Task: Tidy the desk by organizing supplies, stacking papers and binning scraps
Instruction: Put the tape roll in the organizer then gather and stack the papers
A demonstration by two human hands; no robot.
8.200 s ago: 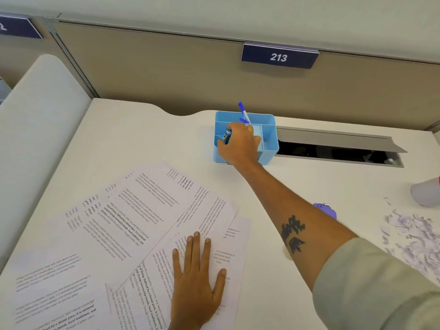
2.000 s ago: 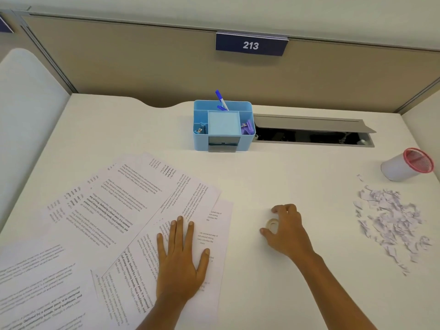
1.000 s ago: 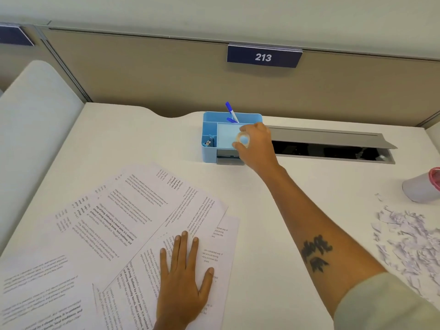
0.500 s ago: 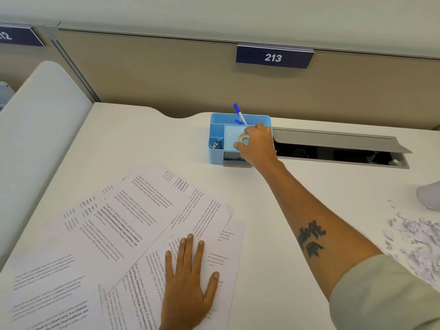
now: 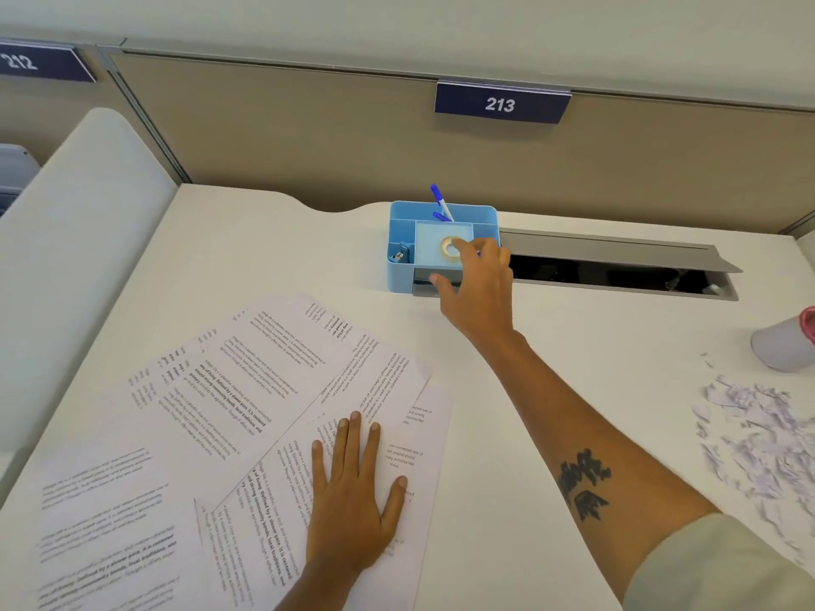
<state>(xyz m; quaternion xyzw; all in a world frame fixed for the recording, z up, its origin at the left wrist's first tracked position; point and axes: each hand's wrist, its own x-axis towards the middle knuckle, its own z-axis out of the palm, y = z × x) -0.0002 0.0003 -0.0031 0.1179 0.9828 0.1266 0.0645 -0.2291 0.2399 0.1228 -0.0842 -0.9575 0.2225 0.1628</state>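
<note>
Upper centre, organiser (image 5: pixel 399 275): tape (image 5: pixel 450 248) lies in tray; right hand (image 5: pixel 478 286) fingers loose, lift clear without snagging; left hand (image 5: pixel 353 500) flat on papers (image 5: pixel 229 390)

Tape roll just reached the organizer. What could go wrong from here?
1. The right hand reaches over the blue organizer; pulling back carelessly might knock the pens or drag the tape roll out.
2. The printed sheets lie fanned and askew under the flat left hand; they may slide further apart.
3. The paper scraps sit near the right sleeve and could scatter.
</note>
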